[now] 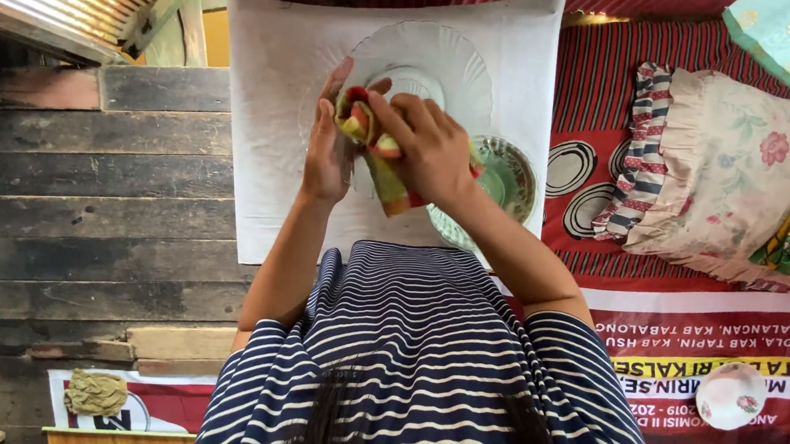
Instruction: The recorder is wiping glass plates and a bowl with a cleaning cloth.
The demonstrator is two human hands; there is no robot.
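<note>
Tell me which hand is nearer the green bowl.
Right. The right hand, gripping the cloth, is just left of the bowl, its wrist overlapping the rim in view; the left hand sits beyond the cloth, farther left.

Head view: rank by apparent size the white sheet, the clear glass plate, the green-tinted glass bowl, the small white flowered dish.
1. white sheet
2. clear glass plate
3. green-tinted glass bowl, partly hidden by the right hand, so its full extent is unsure
4. small white flowered dish
</note>
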